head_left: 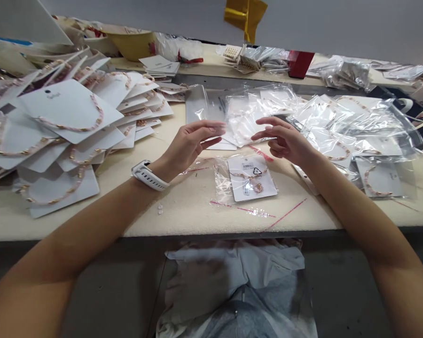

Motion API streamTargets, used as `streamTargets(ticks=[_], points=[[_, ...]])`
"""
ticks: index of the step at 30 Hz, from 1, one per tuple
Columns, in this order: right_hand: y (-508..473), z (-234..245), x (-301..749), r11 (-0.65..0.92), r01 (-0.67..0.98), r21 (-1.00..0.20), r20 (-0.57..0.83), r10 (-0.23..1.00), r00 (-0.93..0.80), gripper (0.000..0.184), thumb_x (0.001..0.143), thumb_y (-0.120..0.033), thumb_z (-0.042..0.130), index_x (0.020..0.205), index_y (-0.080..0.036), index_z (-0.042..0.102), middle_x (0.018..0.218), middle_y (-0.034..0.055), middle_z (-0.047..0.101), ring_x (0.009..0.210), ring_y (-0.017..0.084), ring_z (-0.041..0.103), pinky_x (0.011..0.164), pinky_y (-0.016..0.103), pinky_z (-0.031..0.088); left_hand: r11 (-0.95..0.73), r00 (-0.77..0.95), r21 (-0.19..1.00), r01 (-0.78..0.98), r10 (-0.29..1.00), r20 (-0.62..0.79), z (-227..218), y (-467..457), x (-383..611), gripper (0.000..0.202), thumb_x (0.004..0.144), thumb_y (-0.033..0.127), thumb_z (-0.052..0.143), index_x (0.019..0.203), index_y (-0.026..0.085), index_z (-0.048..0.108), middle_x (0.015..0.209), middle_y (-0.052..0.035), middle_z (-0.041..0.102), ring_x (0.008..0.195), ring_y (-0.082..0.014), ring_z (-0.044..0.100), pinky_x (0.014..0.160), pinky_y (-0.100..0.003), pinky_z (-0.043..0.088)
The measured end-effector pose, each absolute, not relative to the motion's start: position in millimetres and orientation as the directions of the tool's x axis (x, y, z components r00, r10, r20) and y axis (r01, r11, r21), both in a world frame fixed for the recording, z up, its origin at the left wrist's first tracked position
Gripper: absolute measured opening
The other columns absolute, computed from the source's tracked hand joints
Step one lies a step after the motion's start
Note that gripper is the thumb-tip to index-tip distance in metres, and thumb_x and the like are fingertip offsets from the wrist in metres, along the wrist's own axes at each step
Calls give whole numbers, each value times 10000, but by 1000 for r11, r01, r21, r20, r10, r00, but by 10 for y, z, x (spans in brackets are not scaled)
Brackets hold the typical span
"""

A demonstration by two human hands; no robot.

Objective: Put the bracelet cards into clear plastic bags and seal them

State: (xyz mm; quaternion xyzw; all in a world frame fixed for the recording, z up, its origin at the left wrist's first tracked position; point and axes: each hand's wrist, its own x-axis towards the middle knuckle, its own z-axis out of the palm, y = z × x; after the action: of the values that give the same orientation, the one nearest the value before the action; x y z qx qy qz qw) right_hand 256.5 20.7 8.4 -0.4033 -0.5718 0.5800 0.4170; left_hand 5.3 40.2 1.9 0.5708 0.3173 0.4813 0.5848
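Observation:
My left hand and my right hand hover over the table, fingers extended, with their fingertips facing each other and holding nothing. Just beyond and between them lie clear plastic bags holding white cards. Below my right hand, a bagged white card with a rose-gold necklace lies flat. To the left spreads a heap of white cards with pink beaded necklaces. To the right lies a pile of bagged necklace cards. A white watch circles my left wrist.
Thin pink peel-off strips and small white beads lie on the cream table. At the back stand a yellow bowl, a red box and more plastic bags. Crumpled plastic sits below the table edge.

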Motion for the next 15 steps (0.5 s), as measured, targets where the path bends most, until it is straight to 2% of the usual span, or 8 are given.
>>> streamTargets(ticks=[2,5,8,11,13,15], points=[[165,103,2644,34,39,-999,17,924,-382,255,828,-311,638,1063,-215,622,925,23,704,384,-6,236,347,186,222,-124,400,986,-111,903,158,-12,389,36,147,773,194,675,896,217,752,1058,-15,722,1069,-172,648,1013,-316,502],[122,148,2713,105,109,-988,53,914,-401,225,828,-343,654,1002,-200,659,839,15,698,381,-3,245,341,187,232,-147,498,989,-11,857,133,-27,367,6,284,765,226,728,1045,265,734,1194,-12,682,1174,-220,603,1042,-344,487],[93,221,2713,192,106,-976,123,881,-456,213,848,-372,656,966,-198,696,799,11,706,364,0,259,324,193,238,-155,551,986,62,829,96,15,365,-33,263,763,253,749,1023,292,743,1252,7,651,1267,-264,534,1061,-378,473],[33,282,2696,325,139,-935,192,797,-573,126,865,-319,667,913,-226,737,837,14,727,421,18,412,347,183,304,-154,590,974,167,807,26,89,395,-89,162,706,253,802,862,285,770,1260,17,637,1327,-313,467,1089,-420,438],[-37,286,2707,440,150,-885,256,730,-633,86,863,-255,675,907,-254,749,858,11,735,576,56,580,463,172,434,-191,651,962,197,759,17,130,424,-127,158,650,256,838,790,291,772,1266,26,631,1338,-336,449,1101,-430,421],[-120,255,2738,525,159,-836,309,690,-654,92,860,-235,676,903,-269,750,840,7,737,729,97,664,605,191,511,-264,742,942,206,670,25,155,446,-154,145,650,285,832,780,315,777,1300,48,611,1348,-333,437,1121,-420,399]])
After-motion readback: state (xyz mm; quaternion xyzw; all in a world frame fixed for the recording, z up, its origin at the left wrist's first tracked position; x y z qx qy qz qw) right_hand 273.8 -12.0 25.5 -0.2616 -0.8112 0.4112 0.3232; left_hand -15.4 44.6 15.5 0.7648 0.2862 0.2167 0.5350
